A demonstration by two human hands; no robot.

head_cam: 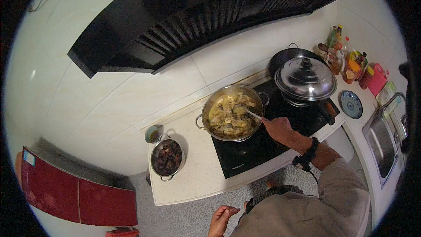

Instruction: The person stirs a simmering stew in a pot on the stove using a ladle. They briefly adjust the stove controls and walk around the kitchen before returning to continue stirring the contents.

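My right hand [279, 131] grips the handle of a metal ladle [253, 114] over the left burner. The ladle's head dips into a wide two-handled metal pot [204, 118]. Inside the pot is a yellowish stew [230, 121] with chunks of what looks like meat; part of the ladle's head is hidden in it. Low in front of my body, beside the counter's front edge, my left hand [221, 220] hangs loosely curled, with nothing seen in it.
A smaller two-handled pot [167, 158] of dark food pieces and a small bowl [153, 135] stand on the left counter [197, 171]. A lidded pan [306, 79] is on the right burner. Further right are bottles [335, 61], a patterned plate [351, 104] and a sink [381, 148]. A range hood [197, 23] overhangs.
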